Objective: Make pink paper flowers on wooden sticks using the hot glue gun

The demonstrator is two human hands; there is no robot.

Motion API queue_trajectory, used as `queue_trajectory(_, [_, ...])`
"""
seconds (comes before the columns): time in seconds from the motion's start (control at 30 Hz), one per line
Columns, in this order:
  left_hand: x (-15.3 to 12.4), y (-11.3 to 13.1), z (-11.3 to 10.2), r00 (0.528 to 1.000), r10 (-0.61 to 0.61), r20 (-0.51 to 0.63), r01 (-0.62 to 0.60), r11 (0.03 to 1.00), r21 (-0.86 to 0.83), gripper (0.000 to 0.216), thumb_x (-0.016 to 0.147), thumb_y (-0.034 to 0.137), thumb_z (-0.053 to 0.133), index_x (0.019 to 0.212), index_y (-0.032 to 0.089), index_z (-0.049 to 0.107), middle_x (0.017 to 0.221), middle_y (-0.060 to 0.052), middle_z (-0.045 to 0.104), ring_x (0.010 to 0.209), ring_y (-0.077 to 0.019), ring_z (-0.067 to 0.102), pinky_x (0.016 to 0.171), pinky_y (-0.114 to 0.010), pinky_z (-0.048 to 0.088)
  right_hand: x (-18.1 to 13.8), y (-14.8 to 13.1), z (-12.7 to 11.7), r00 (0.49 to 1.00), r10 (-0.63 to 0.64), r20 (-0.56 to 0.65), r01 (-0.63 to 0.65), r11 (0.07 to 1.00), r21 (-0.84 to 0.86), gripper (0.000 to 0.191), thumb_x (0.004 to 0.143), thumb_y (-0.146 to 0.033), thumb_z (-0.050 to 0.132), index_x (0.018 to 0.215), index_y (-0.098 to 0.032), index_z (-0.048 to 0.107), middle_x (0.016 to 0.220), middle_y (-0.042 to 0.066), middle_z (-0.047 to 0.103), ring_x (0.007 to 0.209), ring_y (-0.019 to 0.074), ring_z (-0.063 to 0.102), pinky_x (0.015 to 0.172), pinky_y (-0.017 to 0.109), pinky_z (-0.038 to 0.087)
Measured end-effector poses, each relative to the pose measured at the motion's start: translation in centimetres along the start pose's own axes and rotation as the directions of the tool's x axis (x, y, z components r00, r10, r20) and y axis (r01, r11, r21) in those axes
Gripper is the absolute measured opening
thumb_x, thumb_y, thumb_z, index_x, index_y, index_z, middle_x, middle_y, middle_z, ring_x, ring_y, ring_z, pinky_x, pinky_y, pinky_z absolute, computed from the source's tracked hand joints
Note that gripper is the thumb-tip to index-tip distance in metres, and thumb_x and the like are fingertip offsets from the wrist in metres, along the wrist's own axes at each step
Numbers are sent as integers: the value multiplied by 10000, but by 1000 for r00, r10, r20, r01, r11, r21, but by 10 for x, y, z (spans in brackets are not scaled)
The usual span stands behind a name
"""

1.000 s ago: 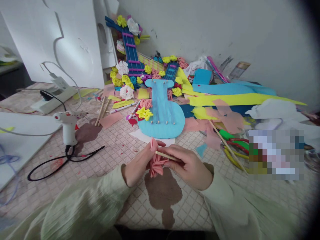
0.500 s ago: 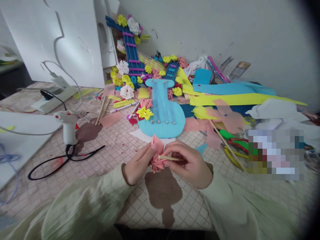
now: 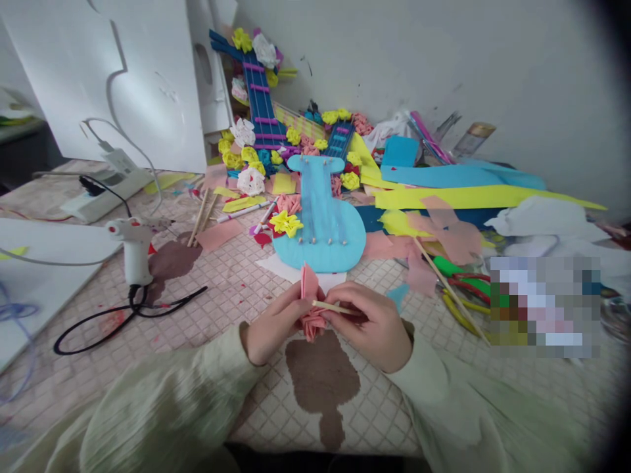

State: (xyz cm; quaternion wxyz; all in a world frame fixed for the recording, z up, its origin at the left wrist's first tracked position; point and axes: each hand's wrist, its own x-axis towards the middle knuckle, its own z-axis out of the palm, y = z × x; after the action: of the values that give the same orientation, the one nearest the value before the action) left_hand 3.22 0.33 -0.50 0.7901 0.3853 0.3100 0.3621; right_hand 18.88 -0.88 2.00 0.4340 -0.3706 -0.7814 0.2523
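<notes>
Near the table's front, my left hand (image 3: 276,325) is closed on a folded pink crepe paper flower (image 3: 311,324), with a strip of the paper standing up above the fingers. A thin wooden stick (image 3: 340,307) is pinched in my right hand (image 3: 377,322), its tip against the pink paper by my left thumb. The right fingertips also touch the flower's edge. Just beyond both hands lies a light blue guitar-shaped piece (image 3: 320,240) with strings and small pegs. A yellow paper flower (image 3: 286,224) sits at its left edge.
A white glue gun (image 3: 135,253) with a black cable stands at left, near a power strip (image 3: 108,187). Dark blue guitar shapes (image 3: 263,108) and paper flowers crowd the back. Paper strips (image 3: 473,196), pliers (image 3: 461,309) and a loose stick (image 3: 451,289) lie at right.
The stick's tip has shifted slightly left and up towards my left thumb. The upright pink strip has turned narrower and folded over, and my right hand has moved slightly left.
</notes>
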Motion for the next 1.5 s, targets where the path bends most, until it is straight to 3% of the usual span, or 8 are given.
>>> queue_trajectory(0.17, [1, 4, 4, 998, -43, 53, 47, 996, -80, 115, 728, 255, 518, 737, 153, 463, 524, 23, 538, 431, -92, 513, 397, -186, 377, 0, 1, 0, 1000, 26, 12, -26, 999, -27, 25, 780, -164, 548, 790, -169, 571, 748, 33, 615, 672, 124, 562, 573, 239, 449])
queue_trajectory(0.37, [-3, 19, 15, 982, -185, 48, 189, 977, -95, 91, 650, 214, 534, 651, 128, 506, 492, -2, 529, 439, -100, 502, 404, -199, 359, -1, 3, 0, 998, 49, 41, -49, 999, -22, 39, 788, -203, 534, 800, -180, 563, 765, 45, 622, 656, 135, 565, 545, 249, 447])
queue_trajectory(0.6, [-4, 19, 9, 977, -188, 97, 206, 951, -230, 155, 679, 235, 516, 702, 94, 575, 597, -52, 580, 545, -136, 541, 480, -234, 389, -3, 2, 3, 992, 123, -11, -123, 992, -35, 20, 749, -168, 555, 769, -171, 558, 692, 11, 574, 542, 93, 483, 477, 217, 399])
queue_trajectory(0.73, [-3, 21, 6, 976, -194, 100, 215, 933, -290, 238, 737, 280, 480, 749, 75, 600, 674, -78, 600, 621, -148, 572, 570, -254, 442, -3, 6, 3, 977, 210, -46, -209, 978, 16, 20, 748, -179, 558, 768, -176, 559, 683, 7, 583, 567, 102, 521, 499, 221, 428])
queue_trajectory(0.9, [-5, 26, 5, 990, -140, -30, 120, 926, -358, 219, 777, 232, 444, 868, 108, 601, 822, -82, 627, 759, -175, 599, 728, -342, 481, -1, 17, -2, 920, 390, -39, -374, 904, 209, 131, 747, -264, 591, 835, -168, 576, 772, 42, 634, 664, 141, 587, 557, 257, 486])
queue_trajectory(1.1, [-8, 28, 5, 989, 11, -145, -50, 963, -265, 202, 697, 184, 573, 878, 113, 628, 885, -90, 654, 837, -213, 595, 744, -373, 485, 6, 17, -10, 881, 468, -68, -421, 842, 338, 145, 714, -277, 625, 802, -173, 574, 691, 13, 620, 576, 110, 568, 480, 222, 466])
queue_trajectory(1.27, [-8, 23, 5, 981, 111, -160, -135, 981, -143, 236, 659, 137, 664, 893, 129, 638, 788, -40, 673, 685, -125, 602, 674, -266, 472, 5, 13, -9, 900, 426, -96, -374, 865, 334, 121, 714, -248, 626, 798, -178, 575, 683, 9, 626, 568, 113, 573, 499, 235, 478])
queue_trajectory(1.5, [-7, 20, 7, 983, 124, -137, -140, 983, -116, 251, 640, 168, 699, 874, 134, 617, 765, -23, 662, 684, -122, 610, 664, -258, 470, 0, 12, -5, 944, 320, -82, -288, 919, 270, 96, 737, -207, 608, 823, -192, 568, 782, 36, 637, 699, 148, 597, 599, 268, 496])
